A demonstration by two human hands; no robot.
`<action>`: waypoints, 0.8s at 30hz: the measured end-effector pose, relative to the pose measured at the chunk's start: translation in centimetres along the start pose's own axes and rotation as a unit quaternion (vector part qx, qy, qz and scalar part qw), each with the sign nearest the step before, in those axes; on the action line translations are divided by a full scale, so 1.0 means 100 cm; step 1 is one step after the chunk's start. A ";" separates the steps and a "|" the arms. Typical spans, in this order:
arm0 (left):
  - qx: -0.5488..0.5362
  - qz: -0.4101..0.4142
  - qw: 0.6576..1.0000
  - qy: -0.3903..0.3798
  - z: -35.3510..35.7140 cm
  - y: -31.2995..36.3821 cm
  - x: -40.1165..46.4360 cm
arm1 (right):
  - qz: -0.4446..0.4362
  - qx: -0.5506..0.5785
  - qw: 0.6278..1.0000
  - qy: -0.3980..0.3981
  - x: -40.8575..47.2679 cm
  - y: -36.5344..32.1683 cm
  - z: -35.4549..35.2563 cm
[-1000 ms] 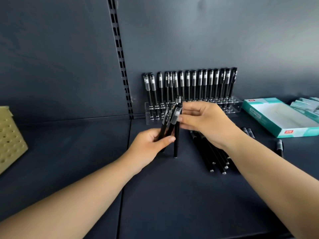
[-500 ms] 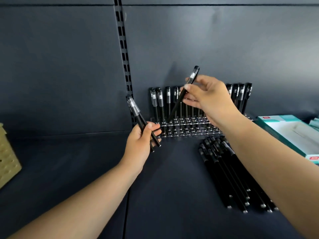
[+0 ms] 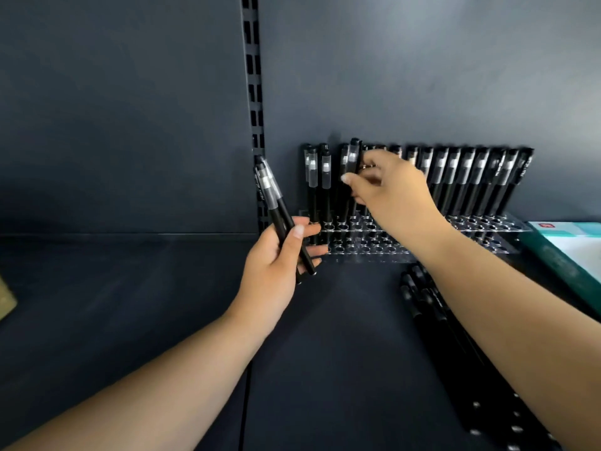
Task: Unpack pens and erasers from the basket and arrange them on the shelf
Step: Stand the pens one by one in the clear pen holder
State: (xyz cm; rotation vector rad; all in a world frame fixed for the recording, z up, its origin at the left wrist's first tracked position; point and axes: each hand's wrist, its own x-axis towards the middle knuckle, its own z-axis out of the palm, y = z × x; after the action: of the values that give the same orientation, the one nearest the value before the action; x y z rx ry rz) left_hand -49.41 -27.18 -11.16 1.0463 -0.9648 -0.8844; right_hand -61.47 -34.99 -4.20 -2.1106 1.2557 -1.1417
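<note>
A slim black pen with a clear cap band (image 3: pixel 353 164) stands nearly upright at the back row of a clear acrylic pen rack pierced with round holes (image 3: pixel 364 245), pinched near its cap between the thumb and curled fingers of the right hand (image 3: pixel 387 190). Whether its tip already sits in a hole cannot be told (the hand hides the lower barrel). To either side, a row of matching black pens (image 3: pixel 468 180) stands upright in the rack's rear holes, leaning against the dark grey back panel (image 3: pixel 422 76). The left hand (image 3: pixel 276 265) grips a small bundle of black pens (image 3: pixel 276 209), fingers curled round the lower barrels, caps pointing up and to the left, just left of the rack. A heap of loose black pens (image 3: pixel 432 317) lies flat on the dark shelf board (image 3: pixel 325 336) under the right forearm. A teal and white cardboard box (image 3: pixel 566 242) lies at the right edge, beside the rack. A corner of a tan perforated basket (image 3: pixel 6 301) shows at the far left, well apart from the hands.
</note>
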 end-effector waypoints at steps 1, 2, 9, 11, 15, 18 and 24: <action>0.005 0.008 1.000 0.007 0.000 0.000 0.000 | 0.002 -0.005 1.000 0.006 0.000 0.001 0.000; 0.010 0.012 1.000 0.013 -0.001 0.001 -0.001 | 0.007 -0.007 1.000 0.013 0.001 0.002 -0.001; -0.006 -0.026 0.999 0.027 0.001 0.003 0.000 | 0.035 -0.007 0.999 -0.018 0.010 0.000 -0.002; -0.032 -0.046 0.998 0.013 0.001 0.005 -0.001 | 0.048 -0.016 0.998 -0.033 0.013 0.000 -0.001; -0.047 -0.065 0.997 -0.007 0.001 0.006 -0.002 | 0.085 -0.009 0.995 -0.044 0.012 0.005 0.003; -0.051 -0.077 0.996 -0.005 0.002 0.008 -0.003 | 0.091 -0.016 0.994 -0.049 0.009 0.006 0.001; -0.027 -0.106 0.994 -0.004 0.001 0.015 -0.005 | 0.016 -0.169 0.985 -0.042 -0.008 -0.007 -0.011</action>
State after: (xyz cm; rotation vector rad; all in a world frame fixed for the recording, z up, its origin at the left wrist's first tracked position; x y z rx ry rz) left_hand -49.47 -26.40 -9.80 1.1140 -0.8415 -1.0843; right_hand -62.27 -33.88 -3.48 -2.3409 1.5252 -0.8627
